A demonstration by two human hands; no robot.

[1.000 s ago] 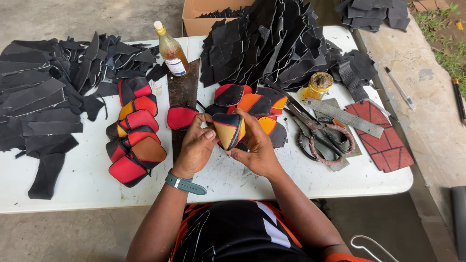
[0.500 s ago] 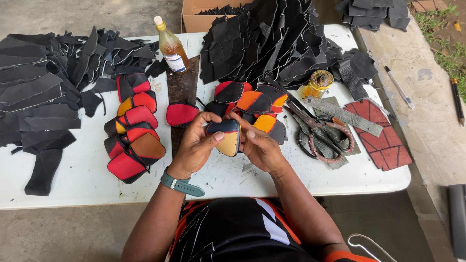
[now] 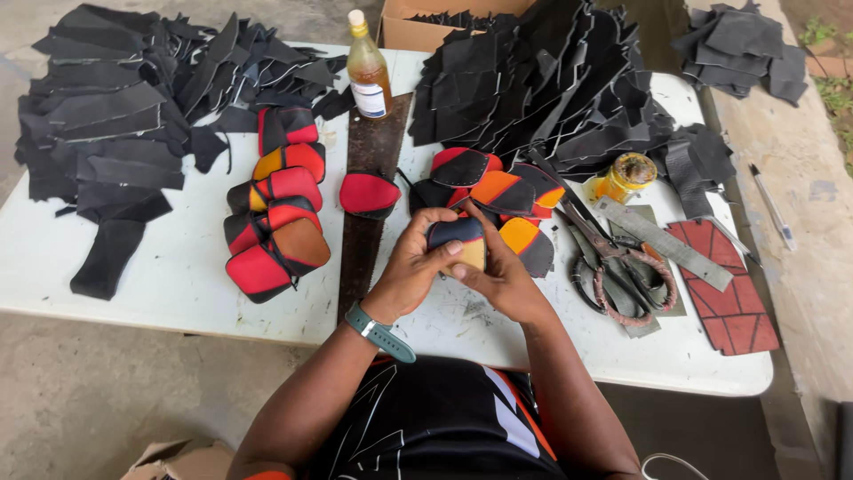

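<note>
Both of my hands hold one small leather piece, black on top and tan below, just above the white table. My left hand, with a teal watch on the wrist, wraps it from the left. My right hand pinches its right edge. Just beyond my hands lies a cluster of red, orange and black pieces. A row of finished red, orange and brown pieces lies to the left.
Heaps of black leather cut-outs cover the left and back right. An amber bottle stands on a dark board. Scissors, a small yellow jar, a metal ruler and a red patterned sheet lie right.
The piece has turned in my hands: its black, orange and red face showed before, now mostly black and tan shows. My hands stayed in about the same spot.
</note>
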